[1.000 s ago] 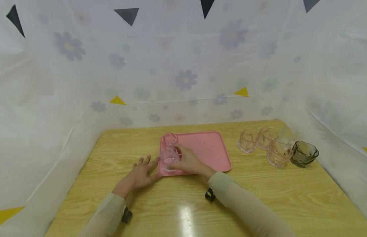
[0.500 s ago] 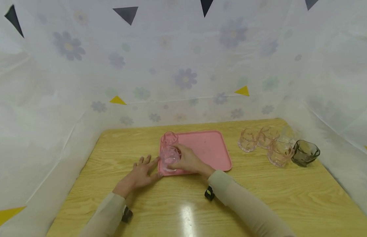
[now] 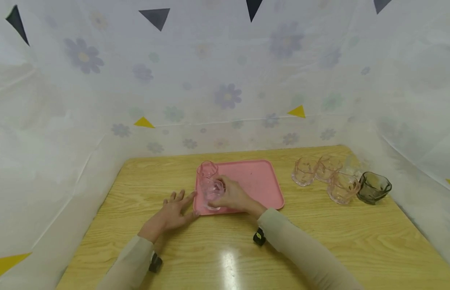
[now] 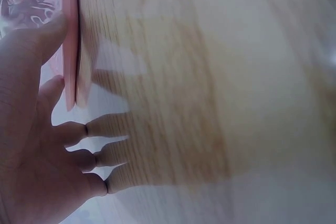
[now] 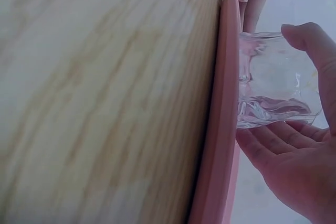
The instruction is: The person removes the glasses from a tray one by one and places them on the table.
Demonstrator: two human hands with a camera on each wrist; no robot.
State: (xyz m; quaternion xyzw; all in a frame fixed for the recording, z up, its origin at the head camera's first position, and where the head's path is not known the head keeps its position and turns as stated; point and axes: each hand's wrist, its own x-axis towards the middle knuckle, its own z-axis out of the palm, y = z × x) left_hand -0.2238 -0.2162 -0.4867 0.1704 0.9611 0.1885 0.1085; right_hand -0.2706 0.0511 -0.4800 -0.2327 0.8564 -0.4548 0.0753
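Observation:
My right hand [image 3: 234, 196] holds a clear glass [image 3: 212, 198] upright at the front left of a pink tray [image 3: 259, 181]. In the right wrist view the thumb lies on one side of that glass [image 5: 273, 80] and the fingers on the other. Just behind it on the tray stands a pink-tinted glass [image 3: 208, 169], partly overlapped in the head view. With fingers spread, my left hand [image 3: 171, 214] rests on the table at the tray's left edge. Its thumb and index finger touch the tray rim [image 4: 69, 40] in the left wrist view.
At the right of the wooden table [image 3: 210, 249] stand several glasses: pinkish ones [image 3: 343, 188], a clear one [image 3: 353, 166] and a dark grey one [image 3: 373, 188]. White flower-patterned sheeting [image 3: 196, 80] encloses the table's back and sides.
The clear glass has shifted slightly to the right on the tray, along with my right hand. My left hand stays in place.

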